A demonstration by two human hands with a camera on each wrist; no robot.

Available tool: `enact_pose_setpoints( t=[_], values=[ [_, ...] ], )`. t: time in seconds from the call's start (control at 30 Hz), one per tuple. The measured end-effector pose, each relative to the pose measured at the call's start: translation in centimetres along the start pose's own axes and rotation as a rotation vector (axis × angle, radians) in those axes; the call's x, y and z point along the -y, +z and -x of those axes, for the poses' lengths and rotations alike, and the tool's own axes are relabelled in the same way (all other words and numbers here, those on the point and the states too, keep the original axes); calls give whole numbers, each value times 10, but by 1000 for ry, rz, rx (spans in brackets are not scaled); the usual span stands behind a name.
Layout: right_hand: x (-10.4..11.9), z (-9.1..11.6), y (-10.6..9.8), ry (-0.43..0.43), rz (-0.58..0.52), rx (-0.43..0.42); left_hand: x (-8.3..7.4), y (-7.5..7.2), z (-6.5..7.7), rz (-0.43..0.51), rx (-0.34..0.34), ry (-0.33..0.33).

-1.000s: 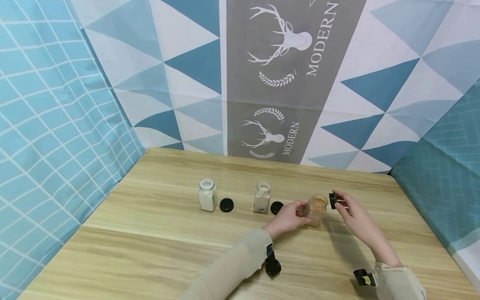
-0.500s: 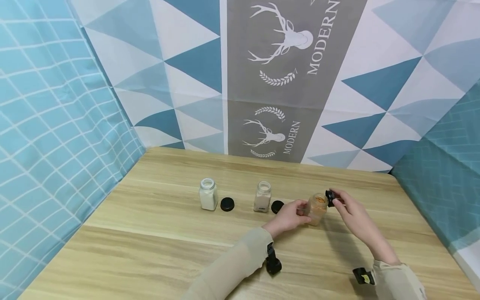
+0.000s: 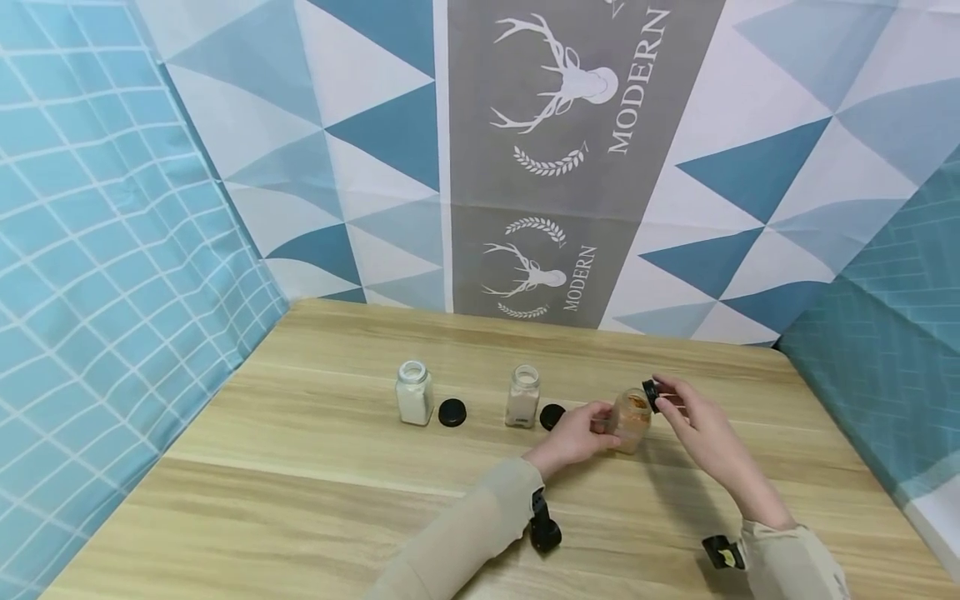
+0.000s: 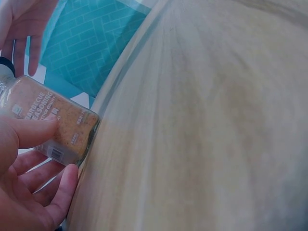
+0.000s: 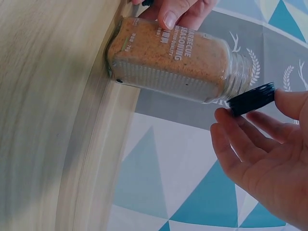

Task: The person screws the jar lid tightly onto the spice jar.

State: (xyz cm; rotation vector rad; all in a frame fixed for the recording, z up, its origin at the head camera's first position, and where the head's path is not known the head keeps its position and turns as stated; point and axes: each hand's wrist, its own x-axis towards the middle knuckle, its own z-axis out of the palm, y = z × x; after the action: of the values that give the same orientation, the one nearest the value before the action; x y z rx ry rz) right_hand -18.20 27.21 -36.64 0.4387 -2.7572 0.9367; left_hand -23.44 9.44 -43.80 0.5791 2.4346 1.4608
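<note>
Clear glass forms the seasoning jar [image 5: 168, 62], square-bodied with a round threaded neck; grainy orange powder [image 5: 202, 62] shows behind its white lettering. The left hand [image 3: 573, 433], at the jar's nine o'clock, grips it, thumb laid along one face and fingers curled round the far side. The right hand [image 3: 697, 421], at three o'clock, pinches a smooth, round black lid [image 5: 252, 98] between thumb and fingertips, tilted just beside the uncapped mouth; I cannot tell whether they touch. Beige sleeves [image 3: 465, 533] run back toward seven and five o'clock. Toward nine o'clock on the wood-grain table [image 3: 300, 500] stands a glass jar of pale powder [image 3: 522, 398], then, farther out, a jar of white powder [image 3: 414, 396], both upright and uncapped, each with a flat black disc lid near its four o'clock. Behind, at twelve, hangs creased, triangle-patterned fabric [image 3: 390, 75].
</note>
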Motion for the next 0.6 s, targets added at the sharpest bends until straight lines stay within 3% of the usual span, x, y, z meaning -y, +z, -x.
enact_pose_setpoints(
  t=[0.27, 0.6],
  values=[
    [3, -3, 4, -37, 34, -37, 1, 0, -1, 3, 0, 10],
    [8, -5, 7, -50, 75, -8, 0, -1, 1, -2, 9, 18]
  ],
)
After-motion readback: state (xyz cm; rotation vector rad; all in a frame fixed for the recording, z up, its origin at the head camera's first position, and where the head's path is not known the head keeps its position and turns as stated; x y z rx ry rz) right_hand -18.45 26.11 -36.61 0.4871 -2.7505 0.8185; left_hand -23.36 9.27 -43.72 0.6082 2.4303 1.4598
